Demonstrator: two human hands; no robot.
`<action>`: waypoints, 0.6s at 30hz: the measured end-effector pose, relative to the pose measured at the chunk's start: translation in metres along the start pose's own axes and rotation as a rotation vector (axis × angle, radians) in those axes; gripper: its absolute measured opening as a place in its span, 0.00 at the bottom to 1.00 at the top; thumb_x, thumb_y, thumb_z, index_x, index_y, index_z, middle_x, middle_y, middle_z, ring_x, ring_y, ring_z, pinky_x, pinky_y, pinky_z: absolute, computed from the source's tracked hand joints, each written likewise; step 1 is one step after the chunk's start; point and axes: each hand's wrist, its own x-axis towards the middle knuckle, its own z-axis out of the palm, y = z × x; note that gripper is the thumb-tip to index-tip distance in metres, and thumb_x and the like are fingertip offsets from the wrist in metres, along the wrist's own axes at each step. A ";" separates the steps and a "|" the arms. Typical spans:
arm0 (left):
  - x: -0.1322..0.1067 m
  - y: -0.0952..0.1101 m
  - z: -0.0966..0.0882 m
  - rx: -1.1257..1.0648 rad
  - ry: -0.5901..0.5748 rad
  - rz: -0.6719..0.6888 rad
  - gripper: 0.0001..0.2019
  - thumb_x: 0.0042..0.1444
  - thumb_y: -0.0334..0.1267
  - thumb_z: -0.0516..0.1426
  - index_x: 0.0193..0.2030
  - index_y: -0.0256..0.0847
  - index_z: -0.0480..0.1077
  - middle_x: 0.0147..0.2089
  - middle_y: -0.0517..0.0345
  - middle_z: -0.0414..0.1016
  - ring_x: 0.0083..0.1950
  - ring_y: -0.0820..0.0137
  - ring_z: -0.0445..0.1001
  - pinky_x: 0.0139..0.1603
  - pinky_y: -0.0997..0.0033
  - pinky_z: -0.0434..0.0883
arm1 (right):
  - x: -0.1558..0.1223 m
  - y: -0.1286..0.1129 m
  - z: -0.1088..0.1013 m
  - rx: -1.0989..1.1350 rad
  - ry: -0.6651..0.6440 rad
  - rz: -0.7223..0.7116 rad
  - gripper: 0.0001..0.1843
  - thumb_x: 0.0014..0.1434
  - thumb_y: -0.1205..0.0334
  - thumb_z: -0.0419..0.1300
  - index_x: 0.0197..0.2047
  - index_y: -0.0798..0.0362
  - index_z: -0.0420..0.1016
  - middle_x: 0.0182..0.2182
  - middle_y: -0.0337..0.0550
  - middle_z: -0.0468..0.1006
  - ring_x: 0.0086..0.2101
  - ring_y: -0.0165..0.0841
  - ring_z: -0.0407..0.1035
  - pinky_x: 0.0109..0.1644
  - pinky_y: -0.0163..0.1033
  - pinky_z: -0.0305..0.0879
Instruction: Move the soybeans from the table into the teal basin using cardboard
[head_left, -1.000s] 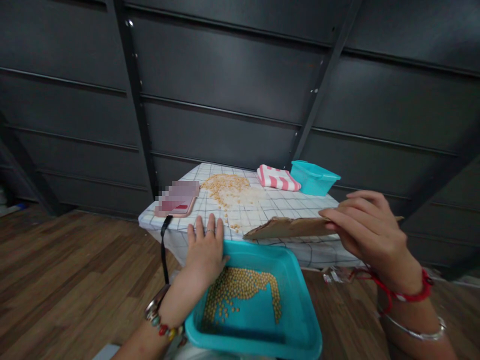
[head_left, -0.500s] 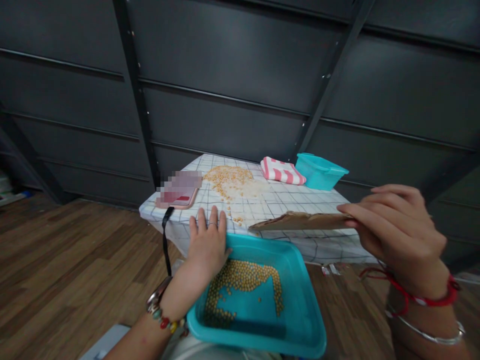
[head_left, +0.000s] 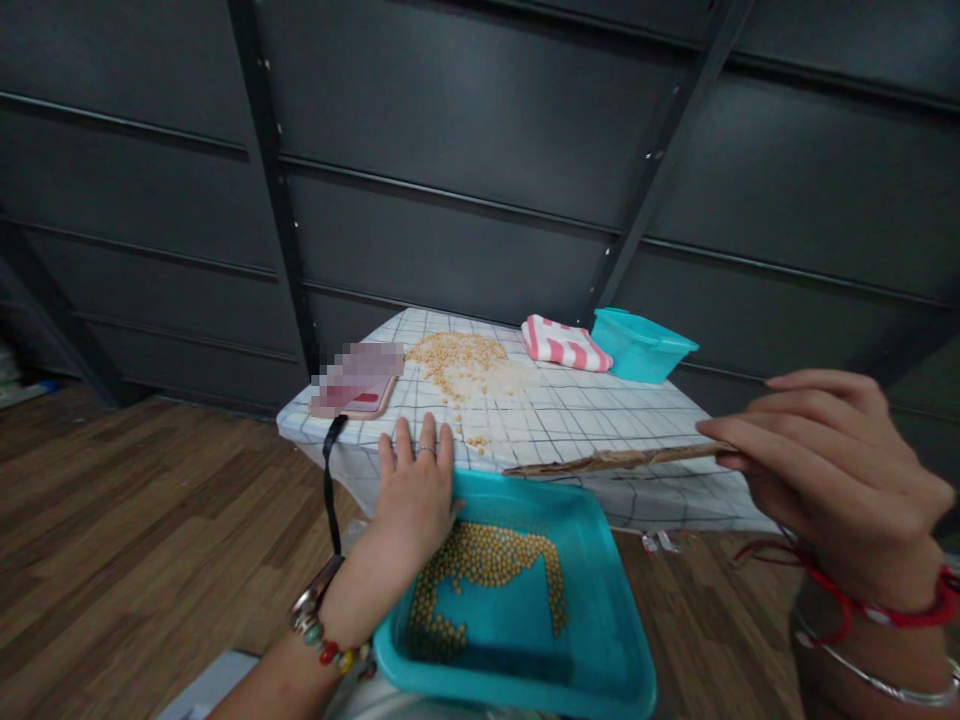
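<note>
My left hand (head_left: 414,490) lies with its fingers spread, the fingertips on the table edge and the thumb side against the rim of a teal plastic basin (head_left: 628,610). Inside the basin are many soybeans (head_left: 495,555), heaped mostly along its left and far sides. In a pinch, my right hand (head_left: 832,460) holds the right end of a strip of cardboard (head_left: 622,460), seen nearly edge-on above the basin's far rim. Loose soybeans (head_left: 461,350) and pale powdery crumbs are scattered on the checked tablecloth (head_left: 585,415).
A phone (head_left: 360,385) with a black strap (head_left: 330,470) lies at the table's left. A folded pink-and-white striped towel (head_left: 566,343) and a smaller teal box (head_left: 643,345) stand at the back right. Behind is a dark panelled wall (head_left: 450,130); wooden floor (head_left: 187,510) shows below.
My right hand has moved a little to the right, and the cardboard with it, now tilted so that its face shows less. My left hand stays in place.
</note>
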 end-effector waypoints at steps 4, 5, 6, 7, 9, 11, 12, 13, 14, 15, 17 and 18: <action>0.001 0.000 0.001 0.014 0.013 0.003 0.38 0.48 0.39 0.55 0.65 0.32 0.46 0.68 0.38 0.45 0.66 0.41 0.43 0.61 0.39 0.49 | 0.001 0.001 -0.001 0.017 -0.028 -0.017 0.13 0.53 0.74 0.59 0.41 0.52 0.69 0.26 0.39 0.73 0.27 0.29 0.65 0.41 0.45 0.64; 0.001 0.000 0.001 0.015 0.015 0.004 0.37 0.48 0.39 0.54 0.65 0.33 0.46 0.68 0.38 0.46 0.66 0.41 0.44 0.61 0.39 0.49 | 0.001 0.001 -0.001 0.008 -0.033 -0.030 0.13 0.53 0.74 0.59 0.42 0.52 0.69 0.26 0.40 0.73 0.27 0.29 0.65 0.40 0.45 0.64; 0.001 0.000 0.000 0.015 0.015 0.003 0.37 0.48 0.39 0.54 0.65 0.33 0.46 0.68 0.38 0.46 0.66 0.41 0.44 0.61 0.39 0.49 | 0.001 0.003 0.000 -0.008 -0.037 -0.042 0.13 0.53 0.74 0.59 0.42 0.53 0.69 0.26 0.40 0.73 0.28 0.30 0.65 0.40 0.45 0.64; 0.000 0.001 0.000 0.014 0.013 0.002 0.37 0.48 0.39 0.54 0.65 0.32 0.46 0.68 0.38 0.46 0.66 0.41 0.43 0.61 0.39 0.49 | 0.001 0.004 0.001 -0.031 -0.039 -0.049 0.14 0.53 0.74 0.59 0.42 0.53 0.69 0.27 0.41 0.74 0.28 0.31 0.65 0.40 0.46 0.64; 0.000 0.001 0.000 0.012 0.012 0.001 0.37 0.49 0.38 0.54 0.65 0.32 0.46 0.68 0.37 0.45 0.66 0.40 0.43 0.62 0.39 0.49 | 0.002 0.007 0.004 -0.079 -0.045 -0.060 0.14 0.52 0.74 0.59 0.43 0.53 0.68 0.26 0.42 0.74 0.28 0.32 0.66 0.41 0.46 0.63; 0.000 0.001 0.001 0.012 0.022 0.002 0.37 0.49 0.38 0.54 0.65 0.32 0.46 0.68 0.37 0.46 0.66 0.40 0.44 0.61 0.39 0.49 | 0.003 0.010 0.006 -0.115 -0.036 -0.061 0.15 0.53 0.74 0.59 0.43 0.53 0.68 0.26 0.42 0.74 0.29 0.32 0.65 0.41 0.45 0.63; 0.000 0.001 0.002 0.014 0.031 0.004 0.37 0.49 0.38 0.54 0.65 0.32 0.47 0.68 0.37 0.46 0.66 0.40 0.44 0.61 0.38 0.50 | 0.003 0.011 0.007 -0.127 -0.029 -0.060 0.15 0.53 0.73 0.59 0.44 0.52 0.67 0.26 0.41 0.74 0.29 0.31 0.65 0.40 0.45 0.63; 0.000 0.001 0.002 0.017 0.039 0.005 0.37 0.49 0.39 0.54 0.65 0.33 0.47 0.68 0.38 0.47 0.66 0.40 0.45 0.61 0.38 0.50 | 0.003 0.012 0.008 -0.134 -0.021 -0.056 0.14 0.53 0.73 0.59 0.43 0.52 0.67 0.26 0.41 0.74 0.29 0.31 0.65 0.40 0.45 0.63; 0.000 0.001 0.002 0.020 0.042 0.005 0.37 0.49 0.39 0.54 0.65 0.33 0.47 0.68 0.38 0.47 0.66 0.40 0.45 0.61 0.39 0.50 | 0.002 0.012 0.008 -0.132 -0.015 -0.053 0.14 0.53 0.73 0.59 0.43 0.52 0.68 0.26 0.41 0.74 0.29 0.31 0.65 0.40 0.45 0.63; 0.000 0.000 0.003 0.024 0.040 0.003 0.37 0.49 0.39 0.54 0.65 0.33 0.46 0.68 0.39 0.47 0.66 0.41 0.45 0.61 0.39 0.50 | 0.002 0.012 0.007 -0.121 -0.009 -0.044 0.14 0.53 0.73 0.59 0.43 0.52 0.68 0.26 0.42 0.73 0.29 0.31 0.66 0.40 0.45 0.63; 0.001 0.000 0.002 0.026 0.020 -0.002 0.38 0.49 0.40 0.54 0.65 0.33 0.45 0.68 0.39 0.46 0.66 0.41 0.44 0.61 0.40 0.49 | 0.001 0.010 0.005 -0.077 -0.013 -0.035 0.13 0.53 0.74 0.59 0.43 0.53 0.68 0.27 0.42 0.73 0.29 0.31 0.65 0.40 0.45 0.63; 0.001 0.000 0.001 0.025 0.008 -0.004 0.38 0.49 0.40 0.55 0.65 0.33 0.45 0.69 0.39 0.46 0.67 0.41 0.43 0.62 0.40 0.49 | 0.001 0.009 0.004 -0.051 -0.019 -0.033 0.13 0.53 0.74 0.58 0.43 0.53 0.68 0.27 0.42 0.73 0.29 0.31 0.65 0.41 0.45 0.63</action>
